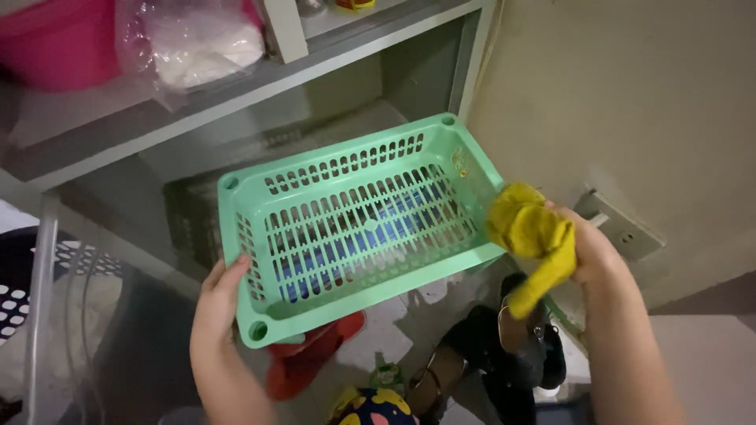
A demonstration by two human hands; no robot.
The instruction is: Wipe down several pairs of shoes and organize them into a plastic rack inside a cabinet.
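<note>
Wiping stage, judged from the pose: the mint-green slotted basket [354, 224], tilted at frame centre, needs firm bracing next. Left hand [220, 303], at 7 o'clock, clamps its lower rim; right hand [587, 248], at 3 o'clock, is closed around a bunched yellow cloth [531, 236] touching the basket's right edge.

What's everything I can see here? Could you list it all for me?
basket: one, mint green slotted plastic, held up in the middle, empty
cloth: one, yellow, bunched at the basket's right edge
shelf unit: one, grey, behind the basket
tub: one, pink, on the shelf, top left
plastic bag: one, clear with white contents, on the shelf
wall socket: one, pale, on the right wall
shoes: dark, count unclear, on the floor below
red thing: one, under the basket, kind unclear
left hand: grips the basket's near left corner
right hand: grips the cloth
</note>
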